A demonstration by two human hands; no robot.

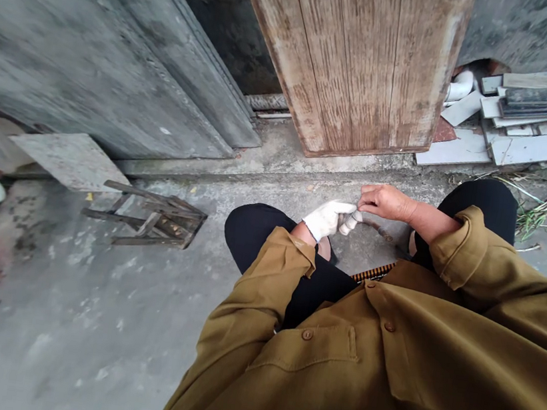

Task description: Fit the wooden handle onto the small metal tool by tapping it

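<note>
Over at nine o'clock, a wooden stool (160,222) lies tipped on the floor (100,330). Now the gloved left hand (324,220), fingers curled narrow on a small grey piece (355,214) between the knees (255,229), presumably where both hands meet comfortably. At two o'clock, the bare right hand (387,201) pinches the piece, likely for finer feel. Four o'clock, a brown stick (379,230): held or lying, I can't tell.
</note>
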